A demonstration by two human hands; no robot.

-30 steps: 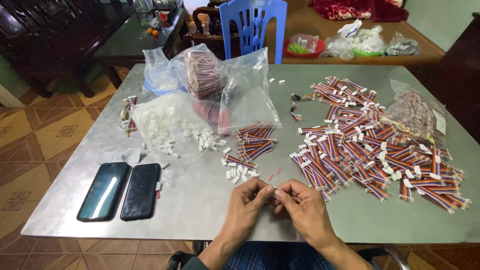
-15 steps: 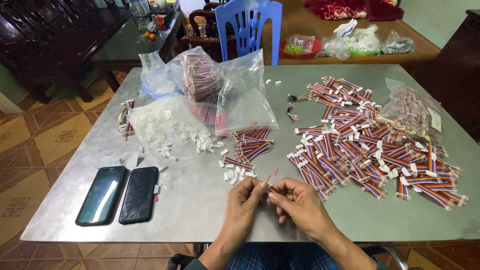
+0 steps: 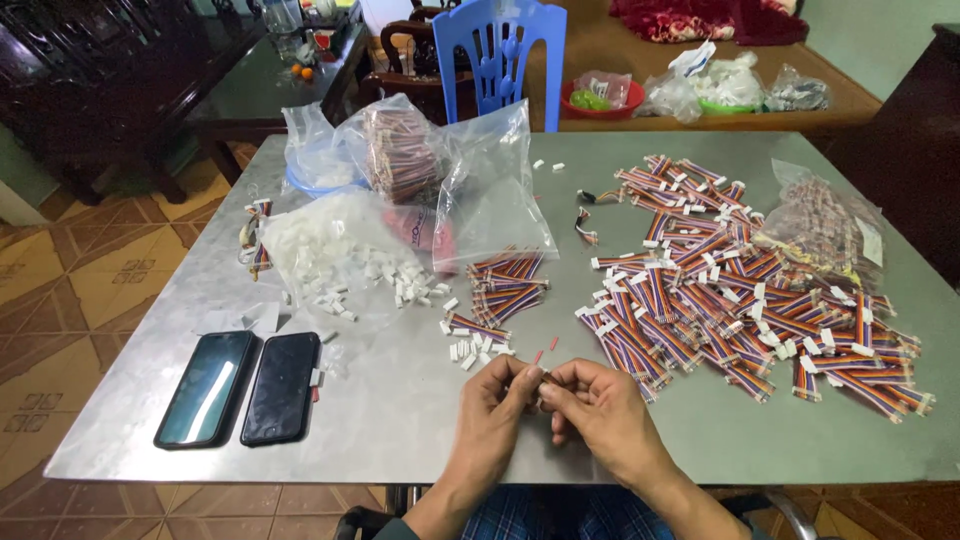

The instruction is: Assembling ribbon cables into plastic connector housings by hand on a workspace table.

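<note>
A grey metal desk point(image 3: 400, 420) stands on a patterned tile floor, with a blue plastic chair point(image 3: 497, 45) behind it and dark wooden furniture further back. Far left of the hands lie two dark smartphones point(image 3: 245, 388) side by side. Up and to the left of the left hand, an open clear bag spills small white plastic connector housings point(image 3: 345, 265), with more bags behind it. Just above the hands sit a few loose housings point(image 3: 470, 348) and a short bundle of striped ribbon cables point(image 3: 505, 283).

The left hand point(image 3: 492, 405) and right hand point(image 3: 595, 405) meet at the desk's near edge, fingertips pressed together, pinching one small ribbon cable point(image 3: 541, 360) between them; only its reddish end shows above the fingers. Up and to the right of the right hand spreads a large heap of finished cables with white ends point(image 3: 740, 290).

The piece is tiny and held near the edge; I judge a slipped pinch could drop it off the desk, and a misaligned push could bend its contacts.
</note>
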